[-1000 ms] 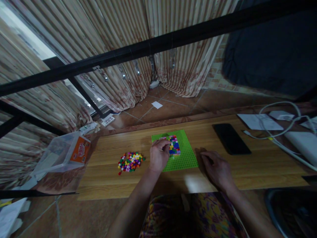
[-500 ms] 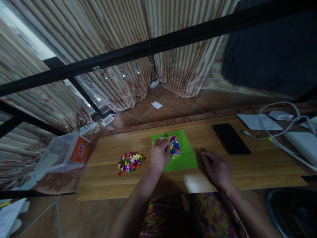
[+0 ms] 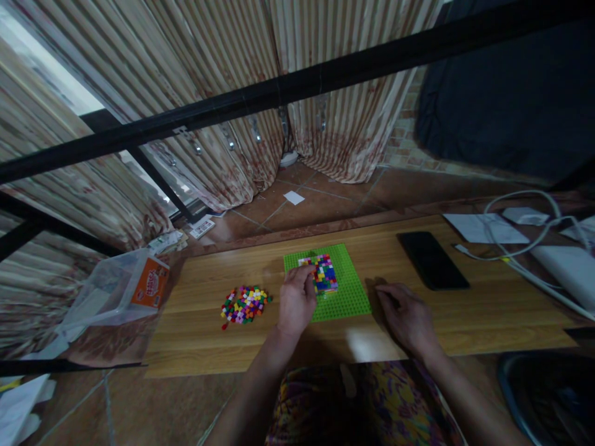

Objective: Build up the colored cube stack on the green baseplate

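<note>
My left hand [image 3: 296,298] is over the left side of a multicoloured patch of small cube bricks [image 3: 326,275]. Its thumb and index finger are closed together at the patch's edge; whatever they pinch is too small to make out. The patch stands on a green studded baseplate [image 3: 351,288], partly covered by that hand. To the left, a loose pile of coloured cube bricks [image 3: 246,303] lies on the wooden table. Right of the baseplate, my right hand [image 3: 406,316] rests on the tabletop, loosely curled, with a gap between thumb and index finger and nothing seen in it.
A black phone [image 3: 433,260] lies on the table [image 3: 199,347] to the right. Beyond it are a white sheet [image 3: 483,228], a white cable [image 3: 534,272] and a white box [image 3: 564,272]. A clear plastic bin [image 3: 111,291] with an orange label stands left of the table.
My left hand has shifted slightly left and toward me across the brick patch, uncovering more of its bricks. My right hand has stayed in place.
</note>
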`<state>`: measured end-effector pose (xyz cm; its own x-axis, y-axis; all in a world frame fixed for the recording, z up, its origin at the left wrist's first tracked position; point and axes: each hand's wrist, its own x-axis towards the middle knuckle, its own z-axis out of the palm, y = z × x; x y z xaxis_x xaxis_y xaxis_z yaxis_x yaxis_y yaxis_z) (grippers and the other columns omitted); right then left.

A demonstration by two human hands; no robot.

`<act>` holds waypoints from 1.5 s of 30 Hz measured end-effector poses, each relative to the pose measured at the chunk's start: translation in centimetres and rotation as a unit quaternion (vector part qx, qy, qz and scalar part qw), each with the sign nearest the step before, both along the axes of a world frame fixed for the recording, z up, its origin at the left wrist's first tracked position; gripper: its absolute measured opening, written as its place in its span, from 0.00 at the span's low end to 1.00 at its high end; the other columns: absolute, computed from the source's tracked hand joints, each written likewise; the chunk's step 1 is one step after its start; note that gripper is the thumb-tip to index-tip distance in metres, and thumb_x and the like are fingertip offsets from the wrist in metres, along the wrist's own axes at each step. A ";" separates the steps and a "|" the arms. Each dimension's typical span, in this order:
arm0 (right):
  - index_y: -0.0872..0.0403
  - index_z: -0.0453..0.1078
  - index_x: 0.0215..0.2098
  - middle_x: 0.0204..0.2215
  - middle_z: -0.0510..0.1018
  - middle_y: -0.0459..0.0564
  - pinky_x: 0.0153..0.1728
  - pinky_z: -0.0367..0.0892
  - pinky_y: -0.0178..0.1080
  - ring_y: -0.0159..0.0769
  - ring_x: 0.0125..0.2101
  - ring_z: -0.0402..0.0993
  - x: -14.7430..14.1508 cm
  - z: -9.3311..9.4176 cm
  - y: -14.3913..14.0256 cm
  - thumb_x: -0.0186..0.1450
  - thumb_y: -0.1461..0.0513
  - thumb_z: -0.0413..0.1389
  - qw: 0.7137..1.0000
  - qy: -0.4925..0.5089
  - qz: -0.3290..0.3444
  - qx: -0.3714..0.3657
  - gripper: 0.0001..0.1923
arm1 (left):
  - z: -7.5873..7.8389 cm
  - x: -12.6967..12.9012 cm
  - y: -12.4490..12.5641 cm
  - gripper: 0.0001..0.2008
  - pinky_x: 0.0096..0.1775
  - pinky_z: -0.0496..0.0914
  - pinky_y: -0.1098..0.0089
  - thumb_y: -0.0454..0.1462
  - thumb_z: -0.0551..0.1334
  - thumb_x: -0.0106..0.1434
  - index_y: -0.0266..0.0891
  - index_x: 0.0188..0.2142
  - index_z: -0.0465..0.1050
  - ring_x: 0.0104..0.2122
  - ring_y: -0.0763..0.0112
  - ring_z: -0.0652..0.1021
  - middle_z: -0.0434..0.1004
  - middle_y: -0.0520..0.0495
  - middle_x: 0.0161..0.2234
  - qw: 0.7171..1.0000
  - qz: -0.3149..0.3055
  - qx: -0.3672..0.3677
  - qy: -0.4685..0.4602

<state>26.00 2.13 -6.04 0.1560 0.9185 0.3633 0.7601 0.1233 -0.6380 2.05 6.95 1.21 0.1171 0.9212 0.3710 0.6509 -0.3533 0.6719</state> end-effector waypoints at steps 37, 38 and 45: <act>0.52 0.75 0.39 0.38 0.80 0.54 0.40 0.70 0.44 0.43 0.37 0.77 0.2 -0.5 0.1 0.69 0.53 0.48 1.000 -0.007 0.007 0.016 0.16 | -1.0 0.6 -0.9 0.25 0.53 0.71 0.58 0.22 0.51 0.60 0.36 0.55 0.65 0.49 0.61 0.75 0.77 0.40 0.45 0.973 -0.032 0.039 0.226; 0.52 0.75 0.39 0.38 0.80 0.54 0.40 0.70 0.43 0.43 0.37 0.77 0.2 -0.5 0.1 0.69 0.53 0.48 1.000 -0.008 0.006 0.012 0.16 | -1.0 0.6 -0.9 0.24 0.53 0.71 0.58 0.22 0.51 0.60 0.35 0.55 0.65 0.49 0.61 0.75 0.77 0.39 0.46 0.972 -0.033 0.036 0.228; 0.51 0.74 0.40 0.38 0.80 0.53 0.40 0.70 0.44 0.43 0.37 0.77 0.1 -0.4 0.1 0.69 0.53 0.48 1.000 -0.004 0.006 0.008 0.16 | -0.3 -0.3 -0.9 0.28 0.53 0.72 0.62 0.23 0.51 0.61 0.43 0.59 0.62 0.51 0.66 0.75 0.76 0.44 0.50 0.992 -0.048 0.001 0.113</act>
<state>26.11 2.24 -6.46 0.1423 0.9144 0.3791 0.7641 0.1419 -0.6293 1.72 6.03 0.89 0.2847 0.9013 0.3266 0.7487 -0.4218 0.5114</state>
